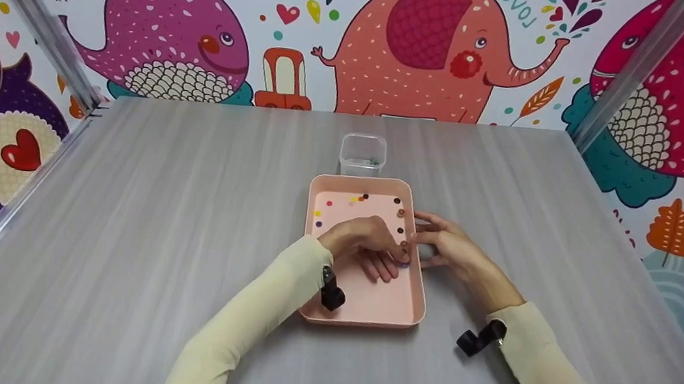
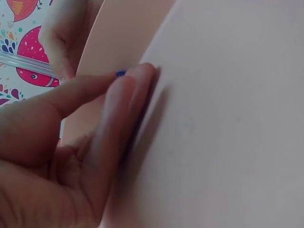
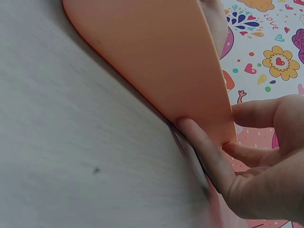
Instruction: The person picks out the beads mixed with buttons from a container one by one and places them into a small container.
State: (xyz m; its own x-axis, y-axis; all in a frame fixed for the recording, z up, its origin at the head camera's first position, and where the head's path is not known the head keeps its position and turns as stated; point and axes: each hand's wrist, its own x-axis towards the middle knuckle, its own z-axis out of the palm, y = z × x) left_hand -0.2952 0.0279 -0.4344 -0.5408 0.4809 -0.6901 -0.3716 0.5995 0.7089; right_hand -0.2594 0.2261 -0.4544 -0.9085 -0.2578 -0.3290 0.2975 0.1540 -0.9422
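Note:
My left hand (image 1: 368,240) reaches into a pink tray (image 1: 359,319), low along its right wall. Between its thumb and finger a small blue piece (image 2: 121,73) is pinched, mostly covered by the fingertips. The other fingers extend over the tray floor. From outside, my right hand (image 1: 458,250) touches the tray's right wall with fairly straight fingers; in the right wrist view its lowest fingertip (image 3: 185,124) presses near the wall's foot. Several small round coloured pieces, such as a black one (image 1: 400,230) and a pink one (image 1: 329,203), lie scattered in the tray's far half.
A clear plastic container (image 1: 363,156) stands right behind the tray, with a few small dark greenish bits at its bottom. The grey table (image 1: 183,232) carries both. Printed cartoon panels (image 1: 296,26) and metal posts (image 1: 633,70) bound the table at the back and sides.

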